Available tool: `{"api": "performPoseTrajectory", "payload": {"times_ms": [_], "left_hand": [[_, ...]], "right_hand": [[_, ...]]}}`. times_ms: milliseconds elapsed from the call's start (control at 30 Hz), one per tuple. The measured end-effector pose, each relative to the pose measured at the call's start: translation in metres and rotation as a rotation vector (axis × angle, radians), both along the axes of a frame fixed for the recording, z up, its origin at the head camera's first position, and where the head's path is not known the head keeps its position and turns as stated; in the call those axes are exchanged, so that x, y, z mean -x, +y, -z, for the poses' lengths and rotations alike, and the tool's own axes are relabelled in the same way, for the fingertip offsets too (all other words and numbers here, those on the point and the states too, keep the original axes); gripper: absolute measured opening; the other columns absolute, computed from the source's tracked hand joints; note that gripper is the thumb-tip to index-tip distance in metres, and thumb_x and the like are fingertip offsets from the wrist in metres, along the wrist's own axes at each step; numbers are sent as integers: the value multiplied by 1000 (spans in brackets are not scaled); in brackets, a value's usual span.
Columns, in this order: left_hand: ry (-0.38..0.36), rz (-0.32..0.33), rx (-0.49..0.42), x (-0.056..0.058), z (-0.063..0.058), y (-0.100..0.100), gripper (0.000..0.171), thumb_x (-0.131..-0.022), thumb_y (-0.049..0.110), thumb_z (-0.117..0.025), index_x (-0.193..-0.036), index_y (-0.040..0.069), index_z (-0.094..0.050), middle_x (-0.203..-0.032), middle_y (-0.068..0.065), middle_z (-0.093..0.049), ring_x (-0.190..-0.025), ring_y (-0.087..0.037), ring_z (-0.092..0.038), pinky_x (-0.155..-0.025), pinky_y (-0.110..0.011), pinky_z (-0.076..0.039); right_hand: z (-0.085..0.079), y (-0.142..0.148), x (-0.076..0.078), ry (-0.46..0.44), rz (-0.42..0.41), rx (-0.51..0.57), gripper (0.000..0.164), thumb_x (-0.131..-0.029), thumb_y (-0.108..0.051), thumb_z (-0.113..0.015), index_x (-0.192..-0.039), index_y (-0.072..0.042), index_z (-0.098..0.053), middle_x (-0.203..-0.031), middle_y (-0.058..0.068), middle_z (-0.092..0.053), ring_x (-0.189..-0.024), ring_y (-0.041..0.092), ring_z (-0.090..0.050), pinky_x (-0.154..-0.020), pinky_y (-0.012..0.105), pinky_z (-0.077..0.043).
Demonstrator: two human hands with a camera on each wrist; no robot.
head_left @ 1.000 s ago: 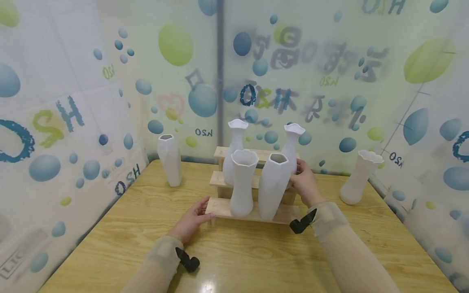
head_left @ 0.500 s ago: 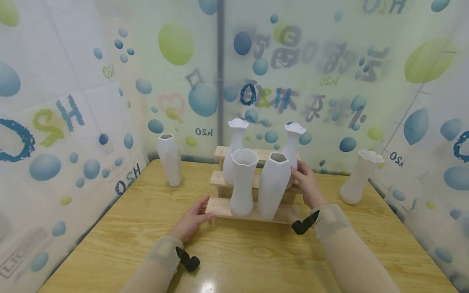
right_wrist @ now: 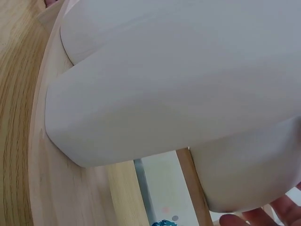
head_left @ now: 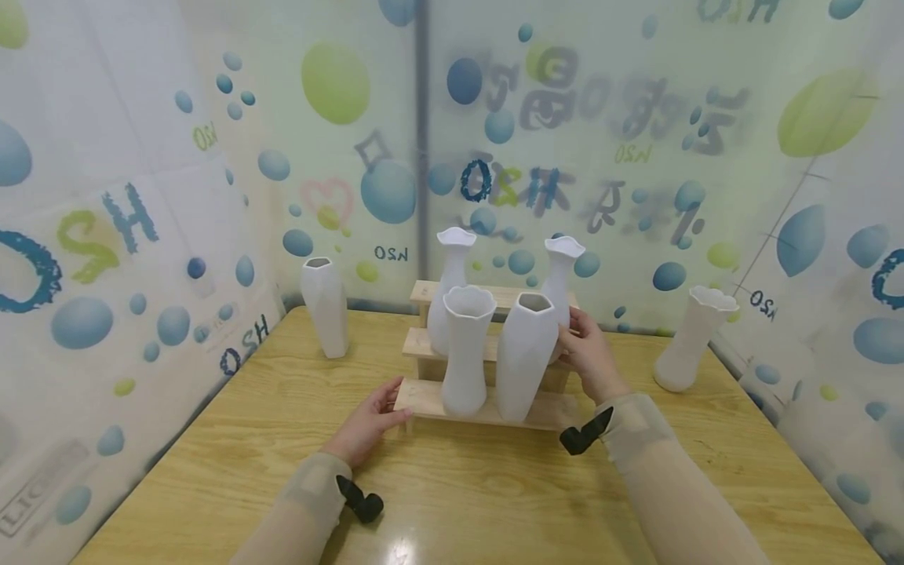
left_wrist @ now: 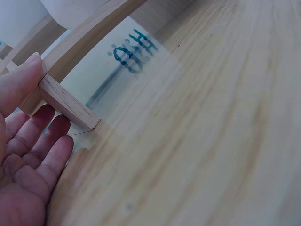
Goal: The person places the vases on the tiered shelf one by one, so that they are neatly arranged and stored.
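A three-step wooden stand (head_left: 424,402) bears several white vases. My left hand (head_left: 363,428) grips the left end of its lowest step, thumb on top and fingers by the leg (left_wrist: 70,104). My right hand (head_left: 592,357) holds the long-necked vase (head_left: 560,275) at the right of the middle step; part of its body is hidden. The other long-necked vase (head_left: 453,275) stands left on that step. On the lowest step are a ruffled-rim vase (head_left: 466,353) and, close to my right hand, a faceted vase (head_left: 523,365).
Another faceted vase (head_left: 326,314) stands on the wooden table (head_left: 466,502) at the back left. At the right stands a second ruffled-rim vase (head_left: 688,345). Printed curtains (head_left: 381,94) enclose the table at the back and both sides.
The fingers of my right hand have shifted slightly on the long-necked vase. My left hand, the stand and the vases keep their places.
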State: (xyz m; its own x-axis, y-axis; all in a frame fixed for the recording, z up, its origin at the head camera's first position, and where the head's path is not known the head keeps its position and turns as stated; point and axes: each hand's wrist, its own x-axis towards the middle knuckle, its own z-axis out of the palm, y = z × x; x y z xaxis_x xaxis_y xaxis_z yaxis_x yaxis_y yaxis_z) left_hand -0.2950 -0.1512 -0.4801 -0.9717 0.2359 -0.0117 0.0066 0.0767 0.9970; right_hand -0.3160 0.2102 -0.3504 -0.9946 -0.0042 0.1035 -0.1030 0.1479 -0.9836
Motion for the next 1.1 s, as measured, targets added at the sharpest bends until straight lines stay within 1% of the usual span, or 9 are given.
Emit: {"api": "performPoseTrajectory", "payload": {"times_ms": [167,267,400,533,700,900,967,1033,1100], "left_hand": [[14,14,-5,0,0,-1,76,-90,21,-69,-151,9,-26,-135,-14,-48,-118,-25,-47,-103,-44,-35],[12,20,-8,0,1,-1,75,-91,21,-69,-151,8,-26,-135,-15,-48,-118,-26,-47,-103,-45,-34],[0,24,-23,1,2,0,74,-90,19,-69,-151,10,-27,-135,-14,-48,-119,-26,-46,-104,-45,-34],[0,27,-37,2,3,-1,75,-90,18,-69,-151,9,-27,-134,-14,-48,-119,-26,-46,-104,-45,-33],[-9,14,-33,1,2,-1,75,-89,19,-70,-151,11,-29,-133,-13,-49,-119,-26,-46,-106,-46,-32],[-5,15,-35,2,4,0,74,-89,19,-70,-151,10,-29,-131,-13,-49,-119,-25,-47,-105,-46,-32],[-6,13,-40,2,4,0,74,-89,19,-70,-150,9,-29,-131,-13,-50,-118,-25,-47,-105,-46,-33],[-7,9,-42,2,5,0,74,-89,18,-70,-150,10,-30,-132,-13,-50,-119,-26,-47,-105,-47,-32],[-8,8,-36,2,5,-1,74,-89,19,-70,-150,11,-30,-133,-13,-49,-120,-27,-46,-106,-48,-32]], "right_hand": [[1,4,-1,12,-2,13,68,-97,-42,-54,-151,-9,-27,-147,17,-35,-131,35,-36,-106,55,-33],[4,9,-1,40,54,53,66,-98,-43,-52,-149,-6,-31,-145,16,-38,-129,29,-37,-107,51,-32],[11,21,0,84,205,56,64,-97,-44,-52,-144,-2,-38,-134,12,-45,-115,19,-43,-99,41,-35],[18,42,2,90,381,50,68,-92,-49,-58,-141,-4,-43,-125,4,-50,-106,12,-47,-91,32,-38],[27,74,5,54,577,75,71,-86,-54,-62,-140,-10,-47,-116,-4,-52,-107,12,-47,-90,29,-38],[35,114,9,20,780,80,69,-84,-55,-65,-138,-13,-49,-101,-13,-47,-92,3,-44,-85,25,-36],[37,126,9,4,837,83,68,-84,-54,-66,-137,-14,-49,-97,-14,-47,-88,1,-43,-87,25,-36],[38,135,7,-23,876,95,69,-83,-54,-68,-137,-15,-49,-95,-15,-46,-88,1,-44,-92,26,-36],[38,142,3,-52,893,114,71,-82,-54,-68,-139,-17,-47,-97,-15,-46,-94,3,-44,-98,29,-35]]}}
